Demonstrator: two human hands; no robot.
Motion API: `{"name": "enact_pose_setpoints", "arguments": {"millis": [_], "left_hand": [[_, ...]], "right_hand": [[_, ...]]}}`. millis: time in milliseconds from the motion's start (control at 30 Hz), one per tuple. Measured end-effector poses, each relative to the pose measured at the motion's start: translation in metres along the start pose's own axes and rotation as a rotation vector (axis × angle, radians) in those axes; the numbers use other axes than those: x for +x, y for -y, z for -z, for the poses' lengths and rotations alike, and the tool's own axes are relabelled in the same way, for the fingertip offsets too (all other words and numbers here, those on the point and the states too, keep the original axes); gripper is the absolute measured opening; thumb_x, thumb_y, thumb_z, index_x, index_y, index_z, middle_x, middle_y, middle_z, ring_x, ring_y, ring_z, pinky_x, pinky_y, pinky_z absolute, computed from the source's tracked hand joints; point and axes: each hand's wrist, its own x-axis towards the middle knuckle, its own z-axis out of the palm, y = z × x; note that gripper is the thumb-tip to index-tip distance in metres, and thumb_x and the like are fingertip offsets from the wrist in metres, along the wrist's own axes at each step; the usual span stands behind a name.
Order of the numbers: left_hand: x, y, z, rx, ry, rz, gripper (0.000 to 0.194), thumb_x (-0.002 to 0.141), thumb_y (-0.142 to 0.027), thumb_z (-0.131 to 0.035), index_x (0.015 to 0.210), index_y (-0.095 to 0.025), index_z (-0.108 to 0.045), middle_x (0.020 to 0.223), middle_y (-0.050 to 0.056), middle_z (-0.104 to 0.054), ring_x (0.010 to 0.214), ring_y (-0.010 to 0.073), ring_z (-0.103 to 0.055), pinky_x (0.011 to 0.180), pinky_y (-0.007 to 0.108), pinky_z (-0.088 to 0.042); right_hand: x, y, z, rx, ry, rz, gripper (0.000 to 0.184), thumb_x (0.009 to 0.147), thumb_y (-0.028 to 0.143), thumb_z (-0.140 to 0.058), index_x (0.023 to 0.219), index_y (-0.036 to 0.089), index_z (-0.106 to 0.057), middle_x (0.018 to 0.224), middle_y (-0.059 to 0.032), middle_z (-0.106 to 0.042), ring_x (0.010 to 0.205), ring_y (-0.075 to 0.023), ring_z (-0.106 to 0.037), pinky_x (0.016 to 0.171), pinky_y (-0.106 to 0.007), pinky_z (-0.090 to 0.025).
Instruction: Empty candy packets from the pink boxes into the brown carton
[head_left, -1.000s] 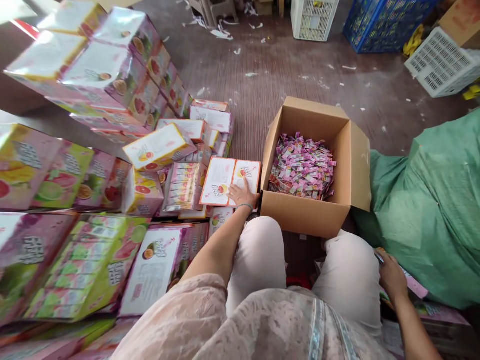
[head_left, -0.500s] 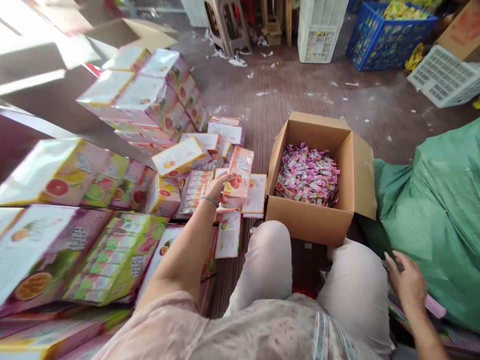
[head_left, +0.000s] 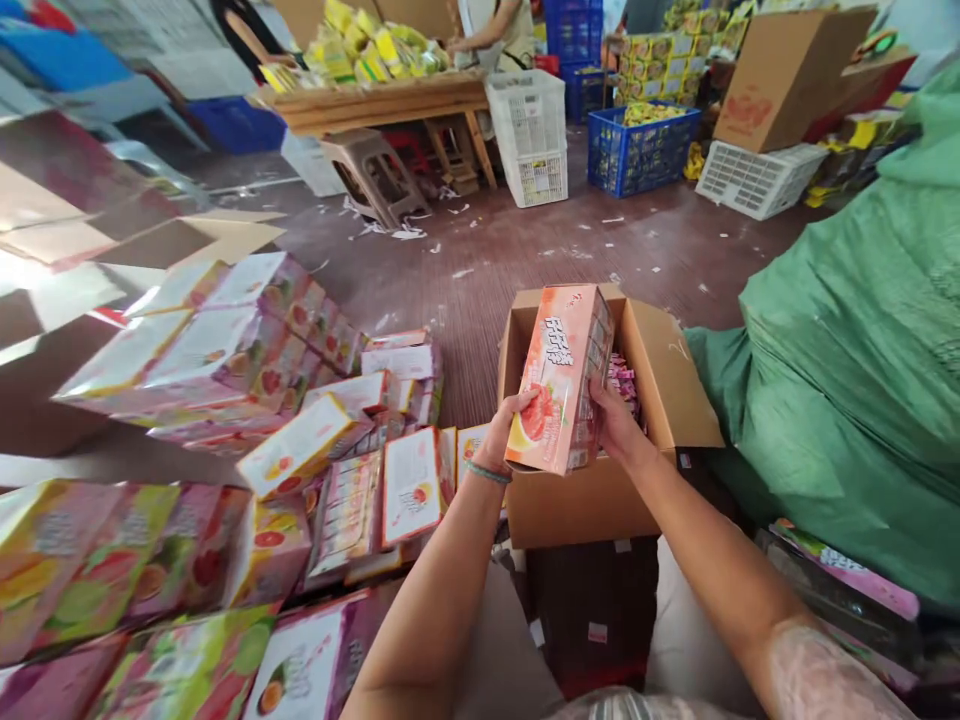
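Note:
I hold an orange-pink printed carton (head_left: 560, 375) upright in front of me with both hands. My left hand (head_left: 501, 432) grips its lower left side; a green band circles that wrist. My right hand (head_left: 615, 420) grips its right side. The carton hangs over an open brown cardboard box (head_left: 577, 495) that holds small pink wrapped sweets (head_left: 621, 382), mostly hidden behind the carton. My knees sit just below the box.
Stacks of colourful fruit-printed cartons (head_left: 225, 350) fill the floor at my left. A big green sack (head_left: 847, 370) bulges at my right. Farther off stand a white crate (head_left: 529, 135), a blue crate (head_left: 637, 140), a wooden table (head_left: 375, 100) and another person's arm (head_left: 487, 30).
My left hand lifted a carton from the floor pile and brought it over the brown box. My right hand came up from beside my knee and took its other side. The view tilted up.

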Motion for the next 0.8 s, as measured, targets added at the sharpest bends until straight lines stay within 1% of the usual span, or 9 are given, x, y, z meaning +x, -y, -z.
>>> {"name": "enact_pose_setpoints", "arguments": {"millis": [67, 133, 233, 300, 367, 433, 567, 667, 800], "left_hand": [[0.008, 0.006, -0.005, -0.098, 0.026, 0.055, 0.064, 0.073, -0.053, -0.068, 0.121, -0.01, -0.073, 0.1, 0.016, -0.082, 0.11, 0.0397, -0.076, 0.097, 0.053, -0.063], [0.015, 0.005, -0.005, -0.146, 0.02, 0.057, 0.069, 0.067, -0.046, -0.07, 0.126, -0.009, -0.071, 0.1, 0.014, -0.081, 0.109, 0.039, -0.077, 0.096, 0.051, -0.063], [0.019, -0.002, 0.003, -0.079, 0.012, -0.029, 0.088, 0.061, -0.032, -0.074, 0.146, -0.011, -0.062, 0.112, 0.011, -0.081, 0.108, 0.0348, -0.076, 0.097, 0.046, -0.062], [0.021, -0.004, 0.012, 0.048, -0.007, -0.073, 0.096, 0.062, -0.026, -0.075, 0.155, -0.015, -0.056, 0.119, 0.009, -0.08, 0.106, 0.0315, -0.075, 0.095, 0.043, -0.061], [0.023, -0.002, 0.023, 0.21, -0.02, -0.083, 0.094, 0.063, -0.026, -0.076, 0.155, -0.016, -0.058, 0.121, 0.008, -0.079, 0.104, 0.0299, -0.073, 0.092, 0.042, -0.06], [0.026, 0.006, 0.033, 0.379, -0.037, -0.093, 0.089, 0.062, -0.025, -0.078, 0.148, -0.014, -0.066, 0.119, 0.008, -0.078, 0.102, 0.0296, -0.072, 0.091, 0.041, -0.059], [0.033, 0.025, 0.045, 0.588, -0.073, -0.093, 0.084, 0.055, -0.021, -0.084, 0.138, -0.014, -0.074, 0.116, 0.007, -0.077, 0.102, 0.0296, -0.07, 0.091, 0.04, -0.057], [0.033, 0.033, 0.047, 0.573, -0.007, -0.032, 0.086, 0.053, -0.021, -0.086, 0.138, -0.015, -0.074, 0.12, 0.008, -0.077, 0.107, 0.0313, -0.069, 0.094, 0.041, -0.057], [0.028, 0.037, 0.053, 0.405, 0.059, 0.074, 0.091, 0.052, -0.019, -0.088, 0.142, -0.015, -0.071, 0.123, 0.009, -0.079, 0.113, 0.0325, -0.07, 0.096, 0.04, -0.057]], "right_hand": [[-0.002, -0.003, 0.015, -0.109, -0.056, 0.005, 0.096, 0.075, 0.087, -0.068, 0.146, 0.025, -0.053, 0.133, -0.0118, -0.072, 0.127, -0.0348, -0.065, 0.106, -0.055, -0.056], [-0.001, 0.0, 0.03, -0.404, -0.162, 0.086, 0.095, 0.082, 0.087, -0.062, 0.151, 0.024, -0.05, 0.141, -0.0147, -0.066, 0.134, -0.0351, -0.058, 0.114, -0.057, -0.05], [0.001, 0.009, 0.041, -1.035, -0.26, 0.399, 0.084, 0.092, 0.083, -0.055, 0.151, 0.025, -0.05, 0.154, -0.0165, -0.051, 0.147, -0.036, -0.042, 0.125, -0.058, -0.035], [0.0, 0.012, 0.04, -1.374, -0.059, 0.567, 0.069, 0.097, 0.077, -0.055, 0.146, 0.028, -0.056, 0.155, -0.0133, -0.049, 0.148, -0.036, -0.037, 0.125, -0.057, -0.03], [-0.004, 0.011, 0.034, -1.582, 0.213, 0.63, 0.055, 0.101, 0.069, -0.058, 0.139, 0.03, -0.061, 0.151, -0.0103, -0.054, 0.144, -0.0353, -0.038, 0.121, -0.055, -0.03], [-0.009, 0.009, 0.029, -1.702, 0.366, 0.633, 0.043, 0.104, 0.058, -0.062, 0.134, 0.028, -0.063, 0.143, -0.0098, -0.06, 0.139, -0.0344, -0.04, 0.116, -0.054, -0.029], [-0.014, 0.004, 0.028, -1.825, 0.456, 0.568, 0.018, 0.109, 0.026, -0.054, 0.12, 0.02, -0.066, 0.12, -0.0106, -0.071, 0.123, -0.0305, -0.05, 0.109, -0.05, -0.027], [-0.016, -0.003, 0.033, -1.834, 0.524, 0.485, 0.023, 0.108, 0.012, -0.046, 0.118, 0.015, -0.067, 0.104, -0.0096, -0.073, 0.105, -0.0272, -0.055, 0.098, -0.044, -0.029], [-0.018, -0.011, 0.04, -1.786, 0.593, 0.498, 0.025, 0.105, 0.01, -0.046, 0.101, 0.018, -0.07, 0.096, -0.0078, -0.073, 0.096, -0.0252, -0.055, 0.09, -0.041, -0.028]]}}
